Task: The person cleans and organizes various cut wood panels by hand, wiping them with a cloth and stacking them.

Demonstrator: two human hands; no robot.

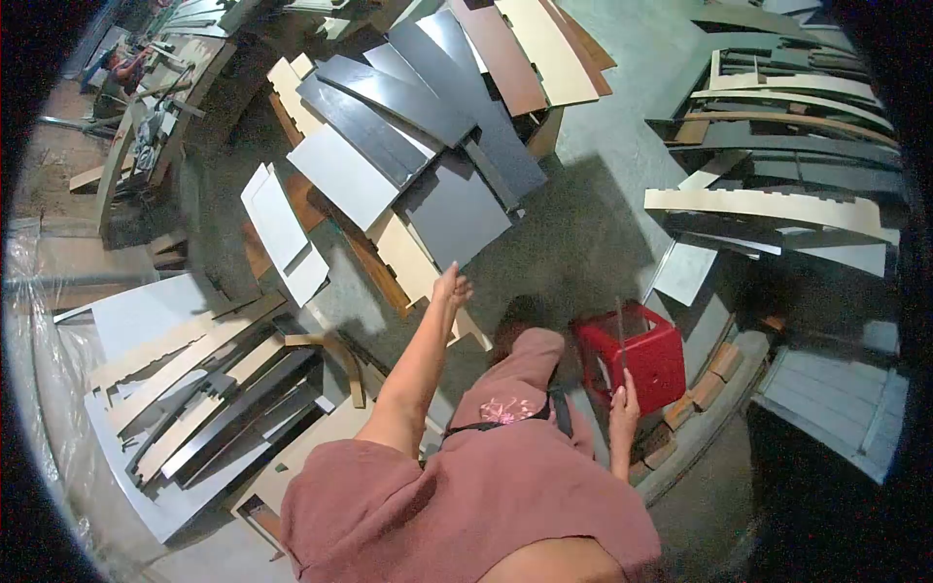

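My left hand (453,289) is stretched forward with its fingers curled, close to the near corner of a dark grey panel (457,209). Whether it grips anything is too small to tell. On the right, my right hand (624,396) is closed around a thin, long stick-like tool (621,335) that points up in front of a red plastic stool (657,364). Beyond my left hand lies a stack of grey, white, brown and cream panels, fanned out over one another. A cream board (400,255) with a notched edge lies beside the grey panel.
Two white panels (282,233) lie left of the stack. Cut boards (209,389) are piled at the lower left, more boards (768,204) at the right. Bricks (708,391) line a curb behind the stool. A cluttered workbench (185,107) stands at the upper left.
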